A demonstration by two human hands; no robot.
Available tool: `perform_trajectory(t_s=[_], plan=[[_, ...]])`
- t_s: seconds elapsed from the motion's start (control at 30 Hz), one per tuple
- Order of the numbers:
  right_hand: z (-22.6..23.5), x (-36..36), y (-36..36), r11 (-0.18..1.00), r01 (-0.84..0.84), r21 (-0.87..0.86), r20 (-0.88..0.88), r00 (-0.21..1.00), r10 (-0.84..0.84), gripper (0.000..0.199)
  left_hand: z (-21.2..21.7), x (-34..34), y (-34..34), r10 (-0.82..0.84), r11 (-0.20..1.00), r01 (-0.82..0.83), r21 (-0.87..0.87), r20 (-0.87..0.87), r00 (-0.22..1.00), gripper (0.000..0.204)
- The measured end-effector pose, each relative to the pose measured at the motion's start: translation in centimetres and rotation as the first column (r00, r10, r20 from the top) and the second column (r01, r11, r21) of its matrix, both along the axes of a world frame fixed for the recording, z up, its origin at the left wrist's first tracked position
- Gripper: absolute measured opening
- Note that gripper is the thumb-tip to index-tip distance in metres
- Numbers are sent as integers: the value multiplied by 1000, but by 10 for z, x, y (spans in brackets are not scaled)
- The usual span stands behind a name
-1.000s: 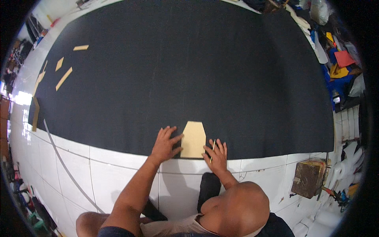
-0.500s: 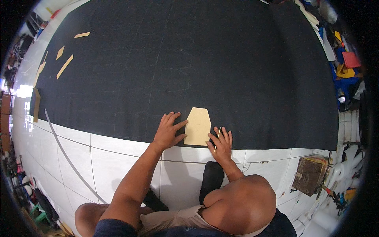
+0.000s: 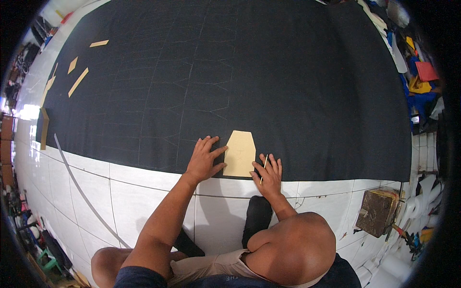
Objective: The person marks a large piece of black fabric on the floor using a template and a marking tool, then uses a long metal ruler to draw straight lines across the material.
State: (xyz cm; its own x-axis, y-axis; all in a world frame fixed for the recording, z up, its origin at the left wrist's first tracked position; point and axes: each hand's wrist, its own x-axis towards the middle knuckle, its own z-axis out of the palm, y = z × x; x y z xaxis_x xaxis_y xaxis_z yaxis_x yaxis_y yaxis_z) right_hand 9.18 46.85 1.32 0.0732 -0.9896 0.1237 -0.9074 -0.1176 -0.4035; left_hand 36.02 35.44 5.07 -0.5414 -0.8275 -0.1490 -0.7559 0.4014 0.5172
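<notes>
A tan card pattern piece (image 3: 239,156), narrowed at its far end, lies flat near the front edge of a large black cloth (image 3: 297,86). My left hand (image 3: 205,158) rests flat with its fingers spread, thumb and forefinger against the piece's left edge. At the right edge, the thumb and forefinger of my right hand (image 3: 271,175) touch the card. A thin yellowish pencil-like stick (image 3: 263,169) is tucked between that hand's fingers. Faint pale outlines run over the cloth to the left of the piece.
Several smaller tan card pieces (image 3: 78,82) lie on the cloth's far left. A long thin strip (image 3: 81,194) curves across white floor tiles (image 3: 149,189) at left. A brown worn box (image 3: 377,212) stands at right. Mixed items, including a red piece (image 3: 426,71), crowd the right side.
The view has shifted very slightly and the pale lines on the cloth show more clearly. Both hands and the card piece stay in place.
</notes>
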Motion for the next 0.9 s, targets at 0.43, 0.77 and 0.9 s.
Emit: perform_trajectory(t_s=[0.43,0.77,0.9], plan=[[1,0,0,999,2,38,5,1000,-2,37,2,-1,-1,8,1000,-8,-18,-17,1000,57],[-2,-5,2,1000,-16,18,-10,1000,16,38,87,157,-119,301,950,-310,37,153,941,48],[1,0,1,999,-10,30,8,1000,10,37,114,342,-90,278,943,-331,-19,589,759,55]])
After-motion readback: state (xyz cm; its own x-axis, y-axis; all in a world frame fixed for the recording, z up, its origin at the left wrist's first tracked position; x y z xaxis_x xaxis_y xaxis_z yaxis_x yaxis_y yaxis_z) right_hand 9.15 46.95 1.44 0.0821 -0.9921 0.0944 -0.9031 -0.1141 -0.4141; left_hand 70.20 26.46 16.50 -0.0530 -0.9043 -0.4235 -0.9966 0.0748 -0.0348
